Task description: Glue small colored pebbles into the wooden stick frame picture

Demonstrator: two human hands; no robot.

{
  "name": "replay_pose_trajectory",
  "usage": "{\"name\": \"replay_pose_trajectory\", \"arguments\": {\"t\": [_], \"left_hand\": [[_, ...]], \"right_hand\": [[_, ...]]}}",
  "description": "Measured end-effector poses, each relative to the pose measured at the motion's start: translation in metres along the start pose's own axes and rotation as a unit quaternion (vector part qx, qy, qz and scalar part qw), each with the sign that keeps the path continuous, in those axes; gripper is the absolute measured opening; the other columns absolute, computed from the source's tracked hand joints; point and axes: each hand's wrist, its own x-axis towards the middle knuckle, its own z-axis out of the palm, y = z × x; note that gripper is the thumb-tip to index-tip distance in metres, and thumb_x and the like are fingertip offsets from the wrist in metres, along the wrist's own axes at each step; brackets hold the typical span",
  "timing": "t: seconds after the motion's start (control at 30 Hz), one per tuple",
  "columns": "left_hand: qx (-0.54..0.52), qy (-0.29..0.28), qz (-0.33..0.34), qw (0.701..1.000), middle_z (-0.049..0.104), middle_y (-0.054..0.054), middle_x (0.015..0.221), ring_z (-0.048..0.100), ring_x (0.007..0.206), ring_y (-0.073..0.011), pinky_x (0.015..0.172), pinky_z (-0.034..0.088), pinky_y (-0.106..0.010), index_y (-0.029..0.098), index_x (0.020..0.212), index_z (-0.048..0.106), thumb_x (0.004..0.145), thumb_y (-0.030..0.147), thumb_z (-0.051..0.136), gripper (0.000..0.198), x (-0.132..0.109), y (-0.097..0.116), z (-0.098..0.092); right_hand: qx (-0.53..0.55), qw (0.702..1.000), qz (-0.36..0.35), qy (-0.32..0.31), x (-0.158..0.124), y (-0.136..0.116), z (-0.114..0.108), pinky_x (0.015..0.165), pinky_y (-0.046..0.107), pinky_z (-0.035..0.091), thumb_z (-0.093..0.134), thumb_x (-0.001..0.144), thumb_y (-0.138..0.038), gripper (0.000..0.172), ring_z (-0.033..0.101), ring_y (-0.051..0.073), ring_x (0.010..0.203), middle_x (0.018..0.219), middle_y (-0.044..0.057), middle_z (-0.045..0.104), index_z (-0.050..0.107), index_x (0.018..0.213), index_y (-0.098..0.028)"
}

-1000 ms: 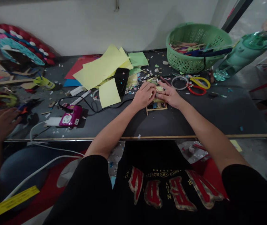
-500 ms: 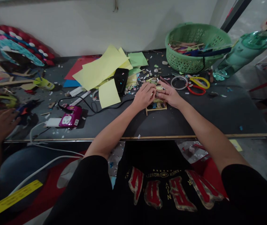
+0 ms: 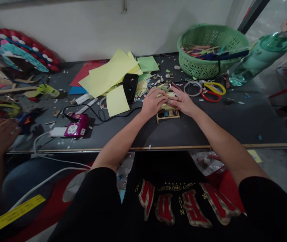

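A small wooden frame (image 3: 168, 117), probably light, stiff and breakable, best gripped by its outer rails, sits mid-bench (image 3: 183, 134) under a person's left hand (image 3: 152, 103) and right hand (image 3: 183, 102), drawn close together; what they pinch is unclear. Upside-down lettering on the black shirt (image 3: 176, 213) reads "ENJOY MONEY."

Reads upside down, in small yellow lettering on the black short-sleeved fabric shirt (image 3: 178, 220): "ENJOY" and "MONEY", near a row of little yellow stars (image 3: 177, 183). Carries big red letter patches (image 3: 165, 209) too, hard to make out as a word. Shows, on the long flat yellow strip (image 3: 13, 215), dark print too blurred to read.
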Motion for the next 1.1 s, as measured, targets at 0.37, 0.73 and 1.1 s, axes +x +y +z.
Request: {"name": "replay_pose_trajectory", "arguments": {"t": [0.37,0.73,1.1], "left_hand": [[-0.037,-0.055,0.03,0.997,0.067,-0.008,0.109,0.059,0.113,-0.0217,0.106,0.045,-0.046,0.021,0.089,0.063,0.1,0.032,0.047,0.022,0.0006,-0.0022,-0.0035],[0.009,-0.032,0.076,0.997,0.064,-0.009,0.107,0.058,0.109,-0.0227,0.098,0.052,-0.042,0.018,0.089,0.058,0.097,0.023,0.047,0.015,0.0004,-0.0005,0.0],[0.022,-0.039,0.076,0.996,0.064,-0.009,0.107,0.058,0.11,-0.0225,0.098,0.052,-0.041,0.018,0.087,0.056,0.093,0.018,0.05,0.008,-0.0001,-0.0007,0.0041]], "right_hand": [[-0.016,1.0,0.007,-0.026,0.001,0.0048,-0.0036,0.108,0.05,0.053,0.089,0.067,-0.034,0.104,0.069,0.024,0.116,0.122,0.006,0.073,0.033,0.155,-0.029],[-0.043,0.998,0.008,-0.041,0.0017,0.0051,-0.0053,0.11,0.05,0.051,0.086,0.07,-0.036,0.107,0.068,0.024,0.117,0.135,0.009,0.067,0.026,0.158,-0.027],[-0.05,0.997,0.002,-0.055,0.0048,0.0101,-0.0072,0.107,0.051,0.052,0.085,0.072,-0.034,0.102,0.068,0.024,0.116,0.13,0.01,0.069,0.029,0.157,-0.025]]}}
